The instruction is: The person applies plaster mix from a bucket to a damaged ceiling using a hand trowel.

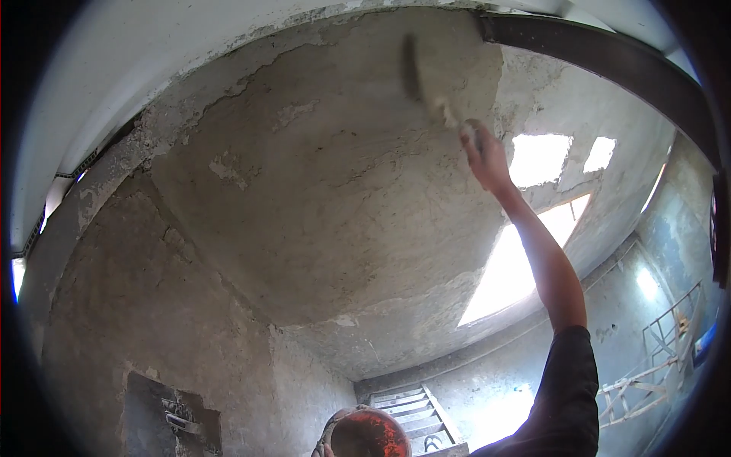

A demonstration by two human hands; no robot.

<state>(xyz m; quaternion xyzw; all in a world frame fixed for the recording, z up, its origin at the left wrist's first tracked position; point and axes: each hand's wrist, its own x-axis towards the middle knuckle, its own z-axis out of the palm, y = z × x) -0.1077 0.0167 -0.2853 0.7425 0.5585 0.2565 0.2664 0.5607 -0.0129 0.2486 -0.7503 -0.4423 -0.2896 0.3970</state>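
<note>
My right hand is raised high against the upper wall, with its fingers wrapped round the handle of a trowel. The trowel is smeared by motion, and a dark, narrow blurred shape reaches up and left beyond it. Behind it spreads a rough grey plastered wall with patches and ridges. At the bottom edge sits a bucket, reddish inside with grey crust on its rim; its lower part is cut off. My left hand cannot be made out.
A ladder stands below, beside the bucket. Bright openings pierce the wall at right. A dark beam curves across the upper right. Metal scaffold framing is at lower right. A recess is cut into the left wall.
</note>
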